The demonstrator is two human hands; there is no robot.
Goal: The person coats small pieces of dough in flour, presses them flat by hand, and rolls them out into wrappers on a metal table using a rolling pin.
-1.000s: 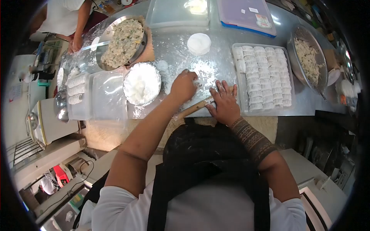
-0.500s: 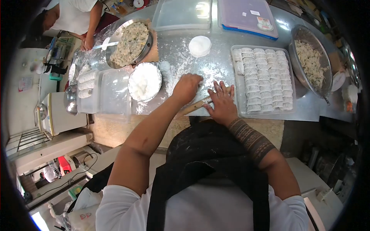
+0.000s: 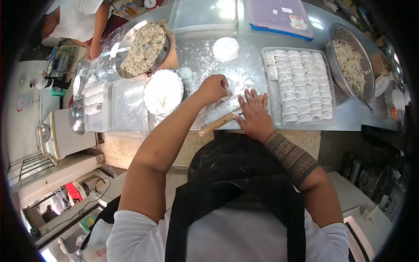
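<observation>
A wooden rolling pin [image 3: 217, 124] lies slantwise at the near edge of the floured metal table [image 3: 257, 41]. My right hand [image 3: 254, 114] rests on its right part, fingers spread over it. Just beyond the pin, my left hand [image 3: 215, 89] is curled, pinching the edge of a thin, whitish piece of dough [image 3: 224, 97] that is partly hidden. To its left stands a bowl of white flour [image 3: 163, 92]. A tray of pleated white dumplings [image 3: 301, 87] sits right of my right hand. A short stack of round white wrappers [image 3: 226, 49] lies farther back.
A pan of chunky filling [image 3: 144, 50] stands at the back left, near a co-worker's hand [image 3: 93, 50]. A second filling bowl [image 3: 350, 65] is at the right. Plastic lids [image 3: 203, 16] lie at the back; a container with several dumplings [image 3: 95, 114] is at the left.
My left hand has lifted slightly and turned, with its fingertips at the dough's edge. My right hand stays on the rolling pin. The whole view has shifted a little.
</observation>
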